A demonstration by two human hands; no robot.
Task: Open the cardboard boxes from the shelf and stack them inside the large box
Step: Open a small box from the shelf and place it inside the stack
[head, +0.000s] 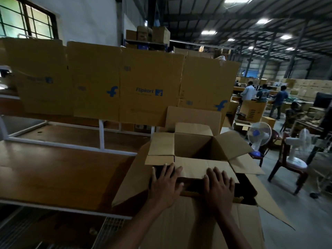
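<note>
An opened small cardboard box (194,141) sits with all its flaps spread, resting in the mouth of the large box (197,227) in front of me. My left hand (165,184) lies flat on the small box's near left corner, fingers spread. My right hand (219,187) presses flat on its near flap, fingers apart. Neither hand grips anything. Behind, flattened Flipkart cartons (125,83) stand upright on the shelf (53,169).
The wooden shelf with a white metal frame (101,135) runs along my left. To the right stand two table fans (258,133) on chairs (287,169). Several people work at tables far right, among more stacked boxes.
</note>
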